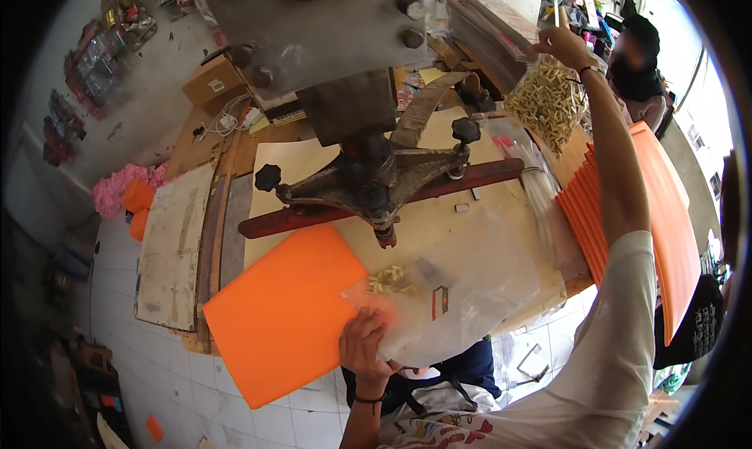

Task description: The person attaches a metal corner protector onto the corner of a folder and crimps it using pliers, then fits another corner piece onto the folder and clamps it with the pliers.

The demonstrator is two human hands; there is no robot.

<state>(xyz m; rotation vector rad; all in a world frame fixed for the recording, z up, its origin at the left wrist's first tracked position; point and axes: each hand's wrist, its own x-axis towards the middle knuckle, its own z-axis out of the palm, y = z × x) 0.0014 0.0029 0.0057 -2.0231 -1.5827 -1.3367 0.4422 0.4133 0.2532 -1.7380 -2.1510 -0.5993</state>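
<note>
My left hand (364,345) is closed at the near edge of a clear plastic bag (478,277), beside the right edge of an orange sheet (286,316). Small brass-coloured pieces (388,280) show at the bag's left part. Raised at the upper right, my right hand (565,48) has its fingers around a thin pale rod (557,6). Just below that hand is a clear bag full of brass-coloured pieces (547,100). Between my hands stands a metal press (372,175) with a dark red bar (274,223) across the cream work surface (423,237).
Folded orange sheets (662,214) stand at the right, beside my arm. A cardboard box (213,85) and white cables (227,122) lie at the back left. Another person (638,65) is at the upper right. A worn board (176,249) leans along the left side.
</note>
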